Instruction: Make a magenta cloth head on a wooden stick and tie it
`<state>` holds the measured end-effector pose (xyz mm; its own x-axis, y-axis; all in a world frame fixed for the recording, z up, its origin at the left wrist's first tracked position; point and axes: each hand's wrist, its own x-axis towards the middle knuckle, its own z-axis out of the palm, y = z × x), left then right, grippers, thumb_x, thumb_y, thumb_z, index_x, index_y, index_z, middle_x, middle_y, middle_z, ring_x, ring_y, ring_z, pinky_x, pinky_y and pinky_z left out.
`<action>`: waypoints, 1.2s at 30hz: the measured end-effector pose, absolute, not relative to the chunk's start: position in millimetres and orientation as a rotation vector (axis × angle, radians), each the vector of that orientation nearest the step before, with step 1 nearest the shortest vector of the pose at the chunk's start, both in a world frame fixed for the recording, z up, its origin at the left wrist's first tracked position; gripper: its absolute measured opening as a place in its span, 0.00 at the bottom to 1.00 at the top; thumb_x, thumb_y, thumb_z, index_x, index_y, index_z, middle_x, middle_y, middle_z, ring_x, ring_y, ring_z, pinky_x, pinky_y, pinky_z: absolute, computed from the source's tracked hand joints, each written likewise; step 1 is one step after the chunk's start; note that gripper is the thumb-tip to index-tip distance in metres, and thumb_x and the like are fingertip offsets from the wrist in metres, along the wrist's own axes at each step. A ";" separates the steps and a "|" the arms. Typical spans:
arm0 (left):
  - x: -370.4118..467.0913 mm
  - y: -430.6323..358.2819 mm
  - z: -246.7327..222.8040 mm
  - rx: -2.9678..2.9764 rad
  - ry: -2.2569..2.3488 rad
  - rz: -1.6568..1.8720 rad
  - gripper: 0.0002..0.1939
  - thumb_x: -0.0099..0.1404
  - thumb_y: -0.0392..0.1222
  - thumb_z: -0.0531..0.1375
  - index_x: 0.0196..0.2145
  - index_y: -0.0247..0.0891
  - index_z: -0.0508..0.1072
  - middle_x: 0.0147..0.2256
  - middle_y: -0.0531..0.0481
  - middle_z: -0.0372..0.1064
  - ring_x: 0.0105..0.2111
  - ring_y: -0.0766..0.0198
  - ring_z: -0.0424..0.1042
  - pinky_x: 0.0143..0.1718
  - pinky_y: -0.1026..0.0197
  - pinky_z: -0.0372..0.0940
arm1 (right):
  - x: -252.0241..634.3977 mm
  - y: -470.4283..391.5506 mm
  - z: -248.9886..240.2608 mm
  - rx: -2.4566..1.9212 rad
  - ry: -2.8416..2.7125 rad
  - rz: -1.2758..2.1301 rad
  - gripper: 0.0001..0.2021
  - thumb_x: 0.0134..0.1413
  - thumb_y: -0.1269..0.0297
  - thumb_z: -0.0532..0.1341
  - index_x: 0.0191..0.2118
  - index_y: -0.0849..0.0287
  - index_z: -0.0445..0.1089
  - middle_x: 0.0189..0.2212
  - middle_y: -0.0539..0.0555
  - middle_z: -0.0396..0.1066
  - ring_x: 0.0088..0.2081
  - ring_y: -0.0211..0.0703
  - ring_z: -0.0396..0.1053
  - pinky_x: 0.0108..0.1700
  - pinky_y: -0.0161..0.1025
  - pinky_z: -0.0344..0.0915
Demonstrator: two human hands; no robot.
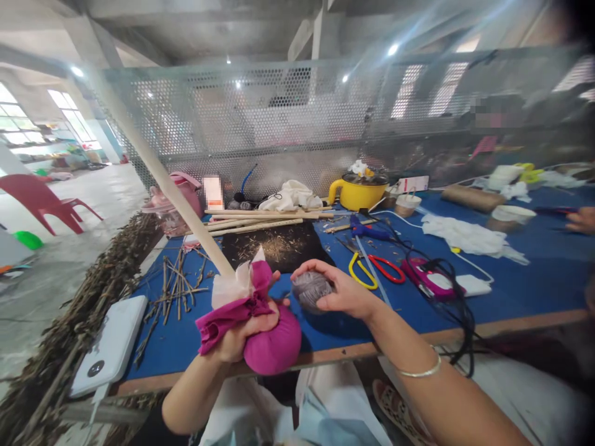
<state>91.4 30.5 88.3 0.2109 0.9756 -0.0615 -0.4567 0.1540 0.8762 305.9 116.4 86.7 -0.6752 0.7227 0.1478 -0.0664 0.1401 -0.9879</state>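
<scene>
My left hand is closed around the gathered neck of a round magenta cloth bundle, its loose cloth edge spreading out to the left. White material is wrapped at the bundle's top, where a long pale wooden stick rises, leaning up to the left. In my right hand is a ball of grey yarn, held just above the blue table to the right of the bundle. Whether a strand runs from the yarn to the bundle I cannot tell.
Scissors with red and yellow handles, a glue gun and black cables lie to the right. Dry twigs and a white phone are at left. Behind stand wooden sticks, a yellow pot and a perforated metal screen. Another person's hand shows far right.
</scene>
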 end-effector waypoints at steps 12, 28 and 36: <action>65.0 29.3 92.1 0.754 0.742 1.087 0.05 0.51 0.40 0.64 0.27 0.37 0.76 0.35 0.49 0.74 0.40 0.59 0.71 0.46 0.61 0.64 | 303.4 79.0 52.6 -0.296 -0.687 2.089 0.22 0.43 0.54 0.67 0.46 0.54 0.68 0.43 0.53 0.73 0.46 0.42 0.72 0.37 0.31 0.71; 55.3 -3.6 134.1 0.661 0.748 1.549 0.05 0.48 0.42 0.64 0.25 0.41 0.72 0.33 0.52 0.70 0.43 0.57 0.70 0.50 0.58 0.67 | 301.1 78.3 29.3 -0.692 -0.585 1.974 0.18 0.49 0.51 0.64 0.45 0.52 0.67 0.44 0.56 0.72 0.43 0.44 0.71 0.26 0.31 0.70; 42.9 24.7 188.2 0.893 0.841 1.862 0.06 0.56 0.43 0.60 0.23 0.46 0.75 0.33 0.55 0.73 0.44 0.55 0.71 0.49 0.54 0.69 | 298.7 175.1 114.4 -0.889 -1.773 1.601 0.35 0.25 0.67 0.74 0.47 0.57 0.65 0.37 0.50 0.72 0.34 0.39 0.69 0.33 0.34 0.67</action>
<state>42.9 24.7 188.2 -0.3534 0.9038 0.2412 -0.4166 -0.3829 0.8245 298.7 175.1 114.4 -0.6069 0.7947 -0.0125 0.0933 0.0557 -0.9941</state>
